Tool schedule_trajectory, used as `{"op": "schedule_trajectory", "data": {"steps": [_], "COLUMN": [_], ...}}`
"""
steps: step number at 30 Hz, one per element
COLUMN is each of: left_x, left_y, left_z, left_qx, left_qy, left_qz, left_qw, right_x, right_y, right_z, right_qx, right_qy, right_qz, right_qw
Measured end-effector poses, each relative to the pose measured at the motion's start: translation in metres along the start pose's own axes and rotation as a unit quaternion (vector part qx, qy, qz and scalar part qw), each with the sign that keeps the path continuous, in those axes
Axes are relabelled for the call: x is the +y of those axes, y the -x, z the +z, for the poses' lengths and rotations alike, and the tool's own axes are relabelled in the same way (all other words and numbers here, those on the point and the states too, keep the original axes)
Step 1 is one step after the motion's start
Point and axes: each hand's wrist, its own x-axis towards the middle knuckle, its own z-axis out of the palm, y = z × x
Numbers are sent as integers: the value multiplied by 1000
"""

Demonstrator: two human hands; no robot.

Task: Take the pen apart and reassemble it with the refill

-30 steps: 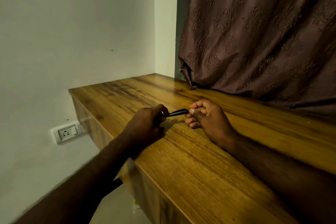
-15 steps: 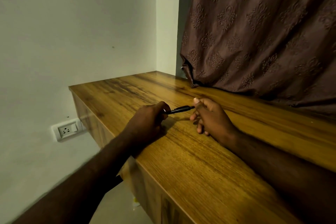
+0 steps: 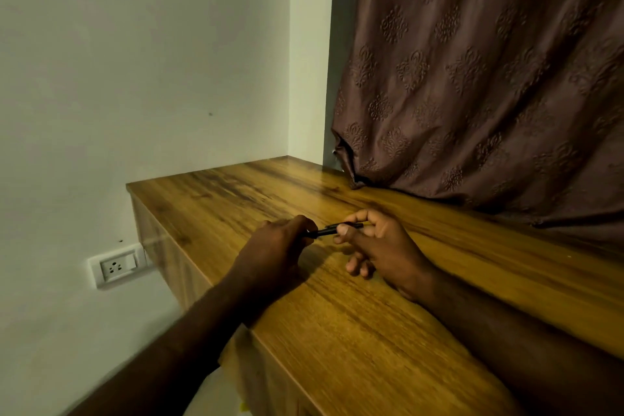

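A thin black pen (image 3: 329, 230) lies nearly level just above the wooden desk (image 3: 354, 321), held between both hands. My left hand (image 3: 273, 250) is closed around its left end, which the fist hides. My right hand (image 3: 378, 246) pinches the right end between thumb and forefinger, with the other fingers loosely spread below. Only the short middle stretch of the pen shows. No separate refill or loose part is visible.
A brown patterned curtain (image 3: 489, 78) hangs along the desk's far right side and rests on the top. A white wall stands behind and to the left, with a socket plate (image 3: 118, 265) below desk level. The desk's left edge drops off near my left forearm.
My right hand's grip on the pen has shifted: its lower fingers have uncurled and spread, and thumb and forefinger now pinch the pen's end. The left hand has held still.
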Motion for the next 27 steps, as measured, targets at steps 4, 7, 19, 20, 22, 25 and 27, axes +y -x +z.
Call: {"op": "schedule_trajectory", "data": {"steps": [4, 7, 19, 20, 22, 25, 27], "left_x": [-7, -10, -14, -14, -12, -10, -11], "left_y": [-3, -2, -4, -5, -5, -5, -4], "left_z": [4, 4, 7, 7, 6, 3, 0], "left_qx": [16, 19, 40, 38, 26, -9, -23], "left_qy": [-1, 7, -31, -29, -22, 30, 81], "left_qz": [-37, -49, -87, -90, -91, -111, -146], "left_qw": [999, 999, 995, 995, 995, 993, 986], "right_x": [-18, -28, -12, -11, -11, -17, -22], "right_y": [-15, -29, -51, -49, -49, -55, -57], "right_z": [3, 7, 47, 49, 51, 44, 36], "right_qx": [43, 88, 176, 161, 149, 165, 171], "right_qy": [-39, -76, -16, -9, 13, -22, -60], "right_qz": [-13, -32, -68, -63, -56, -51, -48], "right_qw": [998, 993, 982, 985, 987, 985, 982]}}
